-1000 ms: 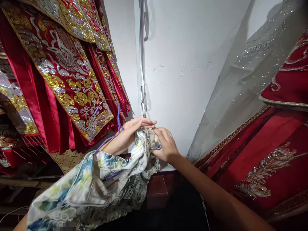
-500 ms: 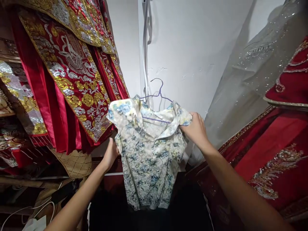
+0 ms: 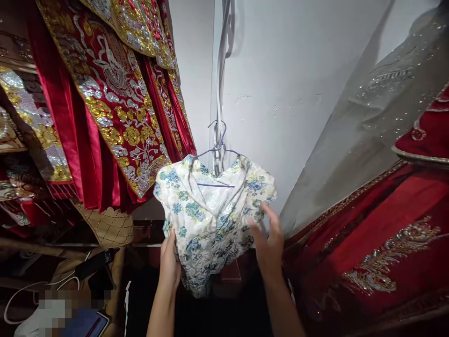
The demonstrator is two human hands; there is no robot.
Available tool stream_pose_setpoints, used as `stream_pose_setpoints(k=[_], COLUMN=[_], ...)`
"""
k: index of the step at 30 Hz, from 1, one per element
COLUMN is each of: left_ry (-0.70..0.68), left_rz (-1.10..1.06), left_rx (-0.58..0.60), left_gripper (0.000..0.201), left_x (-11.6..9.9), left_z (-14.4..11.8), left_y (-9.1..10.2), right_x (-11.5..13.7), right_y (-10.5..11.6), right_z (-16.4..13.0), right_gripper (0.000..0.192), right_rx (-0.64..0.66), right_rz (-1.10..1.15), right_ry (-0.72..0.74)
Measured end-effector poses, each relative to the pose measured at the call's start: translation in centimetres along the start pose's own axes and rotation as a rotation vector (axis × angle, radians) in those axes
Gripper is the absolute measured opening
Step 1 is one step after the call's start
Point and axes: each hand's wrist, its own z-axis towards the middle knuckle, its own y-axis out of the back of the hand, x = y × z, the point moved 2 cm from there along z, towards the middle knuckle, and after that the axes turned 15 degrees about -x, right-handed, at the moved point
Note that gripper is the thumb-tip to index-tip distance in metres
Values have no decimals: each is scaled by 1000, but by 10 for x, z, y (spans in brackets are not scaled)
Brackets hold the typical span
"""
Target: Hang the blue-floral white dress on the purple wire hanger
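A short-sleeved floral blouse (image 3: pixel 196 220), white with blue, green and yellow flowers, hangs on a thin purple hanger (image 3: pixel 223 146) in front of me. Its neckline is open in a V, and the hanger's bar shows inside it. My left hand (image 3: pixel 170 262) is closed on the blouse's left side below the sleeve, thumb in front and the other fingers hidden behind the cloth. Beside the opposite side, my right hand (image 3: pixel 269 238) has its fingers apart, slightly blurred, with the fingertips over the cloth under the sleeve; whether they touch it I cannot tell.
Red garments with gold and silver embroidery (image 3: pixel 115 107) hang at the left. A sheer sparkly veil-like fabric (image 3: pixel 336 150) and a red beaded garment (image 3: pixel 396 224) hang at the right. A white strap (image 3: pixel 220 70) runs down the white wall (image 3: pixel 280 61). Cables and a black device (image 3: pixel 93 264) lie lower left.
My right hand has let go of the sleeve and moved down, its fingers now spread. The blouse's shoulders lie flatter, and my left hand has shifted right and lower along its side.
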Motion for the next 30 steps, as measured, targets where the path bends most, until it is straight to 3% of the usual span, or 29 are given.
stream_pose_setpoints(k=[2, 5, 7, 10, 14, 16, 19, 21, 23, 26, 28, 30], left_ry=[25, 54, 63, 71, 56, -68, -380, -557, -648, -673, -650, -605], left_rz=[10, 1, -7, 55, 143, 214, 385, 461, 509, 557, 587, 620], left_rx=[-13, 17, 89, 195, 258, 236, 52, -79, -95, 101, 286, 392], left_gripper=[54, 64, 68, 75, 79, 69, 51, 47, 47, 45, 36, 26], left_x=[-2, -3, -2, 1, 2, 0, -7, -9, -7, 6, 17, 27], left_z=[-6, -13, -20, -35, -46, -40, -20, -12, -14, -32, -45, -54], left_y=[1, 2, 3, 2, -2, -2, 6, 10, 6, -13, -30, -42], right_x=[-24, -36, -30, -13, -4, -8, -17, -20, -23, -23, -19, -14], right_y=[-4, -24, -37, -47, -42, -32, -19, -14, -14, -18, -21, -22], right_z=[-40, -70, -71, -64, -65, -63, -57, -54, -55, -62, -65, -65], right_gripper=[40, 38, 39, 30, 27, 30, 31, 32, 34, 31, 28, 26], right_rx=[64, 415, 527, 492, 502, 525, 574, 606, 626, 652, 677, 699], right_rz=[115, 200, 235, 291, 318, 283, 217, 195, 189, 186, 204, 219], right_ry=[-301, -510, -514, -457, -458, -483, -486, -461, -458, -490, -499, -501])
